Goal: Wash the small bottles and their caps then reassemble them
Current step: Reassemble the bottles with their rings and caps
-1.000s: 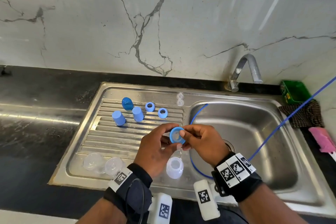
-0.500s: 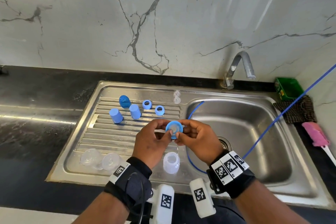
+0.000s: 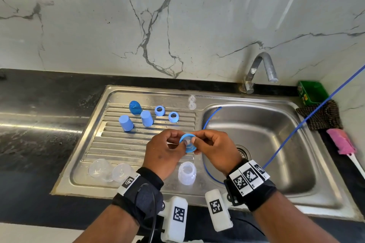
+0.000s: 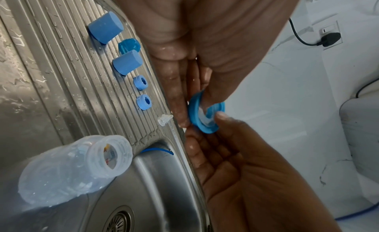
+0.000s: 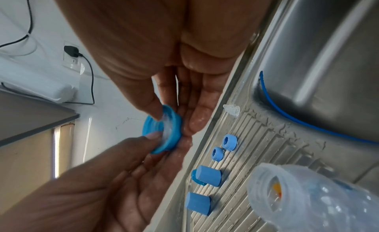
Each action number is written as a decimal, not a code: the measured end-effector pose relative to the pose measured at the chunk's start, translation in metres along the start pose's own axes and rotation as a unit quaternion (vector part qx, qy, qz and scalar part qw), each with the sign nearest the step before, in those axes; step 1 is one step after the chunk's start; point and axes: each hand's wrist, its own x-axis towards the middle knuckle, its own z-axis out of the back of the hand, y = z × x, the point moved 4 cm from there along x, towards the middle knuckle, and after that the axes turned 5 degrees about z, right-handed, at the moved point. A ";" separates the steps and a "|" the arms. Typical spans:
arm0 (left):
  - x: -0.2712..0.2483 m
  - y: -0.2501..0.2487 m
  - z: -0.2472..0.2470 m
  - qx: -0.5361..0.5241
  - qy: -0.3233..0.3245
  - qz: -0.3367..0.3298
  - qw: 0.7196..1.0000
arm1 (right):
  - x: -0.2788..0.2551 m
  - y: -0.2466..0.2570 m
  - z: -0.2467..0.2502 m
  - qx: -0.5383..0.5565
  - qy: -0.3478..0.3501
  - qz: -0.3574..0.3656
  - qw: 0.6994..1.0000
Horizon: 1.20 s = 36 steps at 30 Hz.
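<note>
Both hands pinch one blue screw ring [image 3: 188,143] above the drainboard's right edge, beside the basin.

The left hand [image 3: 164,154] and right hand [image 3: 213,148] each curl thumb and fingers onto the ring's rim, a clear teat seated inside it. An open clear bottle [image 3: 187,173] stands just below them near the sink's front lip [image 3: 110,191]; blue caps [image 3: 126,123] and small rings [image 3: 173,117] sit well apart on the ribs behind.

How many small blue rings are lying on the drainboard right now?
2. One small blue ring lies at the back of the drainboard, the other ring just right of it. A larger blue collar is held in both hands; it is not counted.
</note>
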 end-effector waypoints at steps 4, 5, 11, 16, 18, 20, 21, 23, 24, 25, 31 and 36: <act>-0.003 -0.004 0.000 -0.048 0.031 0.015 0.998 | 0.000 -0.001 0.003 -0.007 -0.009 0.009 1.000; -0.004 -0.005 0.000 -0.048 0.033 0.013 0.998 | 0.000 -0.002 0.003 -0.020 -0.011 0.011 1.000; -0.001 -0.006 -0.001 -0.083 0.046 0.025 0.995 | -0.002 -0.004 0.002 0.027 -0.037 0.031 0.998; -0.004 -0.011 -0.004 -0.253 0.095 0.076 0.960 | -0.006 -0.005 0.000 0.100 -0.005 0.049 0.994; -0.005 -0.011 -0.006 -0.247 0.107 0.076 0.960 | -0.008 -0.001 -0.001 0.093 -0.010 0.060 0.994; -0.007 -0.012 -0.006 -0.221 0.111 0.069 0.966 | -0.007 0.002 0.001 0.099 -0.044 0.060 0.992; -0.008 -0.013 -0.005 -0.214 0.112 0.056 0.969 | -0.008 0.003 0.002 0.092 -0.060 0.059 0.992; -0.009 -0.018 -0.001 -0.184 0.126 -0.001 0.975 | -0.008 0.007 0.004 0.053 -0.072 0.073 0.993; -0.009 -0.020 0.000 -0.153 0.134 -0.029 0.979 | -0.008 0.008 0.005 0.030 -0.070 0.085 0.993; -0.010 -0.021 0.000 -0.124 0.138 -0.051 0.981 | -0.008 0.010 0.006 0.010 -0.066 0.098 0.993; -0.012 -0.016 -0.001 -0.164 0.183 -0.044 0.968 | -0.004 0.018 0.015 -0.033 -0.021 0.152 0.988; -0.010 -0.015 0.002 -0.194 0.254 -0.043 0.946 | 0.001 0.028 0.019 0.036 0.048 0.129 0.990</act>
